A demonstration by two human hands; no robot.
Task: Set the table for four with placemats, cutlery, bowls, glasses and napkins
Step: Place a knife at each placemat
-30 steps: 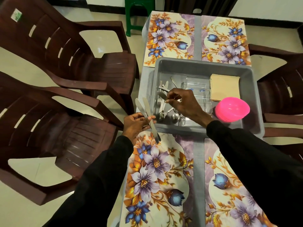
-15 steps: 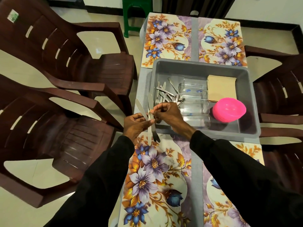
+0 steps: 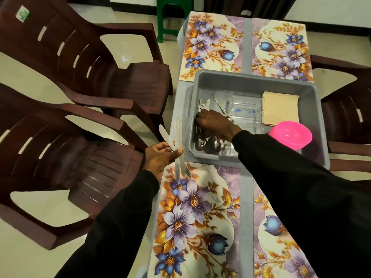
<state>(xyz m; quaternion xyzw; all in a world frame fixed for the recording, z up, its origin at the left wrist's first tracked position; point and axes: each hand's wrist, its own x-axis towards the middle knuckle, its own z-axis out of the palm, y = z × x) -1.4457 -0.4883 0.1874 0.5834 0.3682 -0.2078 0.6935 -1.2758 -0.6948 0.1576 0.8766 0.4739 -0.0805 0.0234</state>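
My left hand (image 3: 160,157) grips a small bunch of table knives (image 3: 177,135) at the table's left edge, blades pointing up and away. My right hand (image 3: 214,123) is inside the grey tub (image 3: 251,77), fingers bent down onto the loose cutlery (image 3: 203,105) at its left side; whether it grips a piece is hidden. Spoons (image 3: 212,145) lie just below that hand. The tub also holds clear glasses (image 3: 245,109), tan napkins (image 3: 281,107) and a pink bowl (image 3: 290,135). Flowered placemats lie near left (image 3: 190,217), near right (image 3: 267,227), far left (image 3: 210,43) and far right (image 3: 281,49).
Two dark brown plastic chairs (image 3: 60,147) (image 3: 100,57) stand close on the left of the table, and another chair (image 3: 345,109) on the right. A green stool (image 3: 170,9) is beyond the far end. The tub sits across the table's middle.
My right hand lifted a knife from the tub, passed it to my left hand, and has gone back into the tub's cutlery. My left hand stayed at the table edge.
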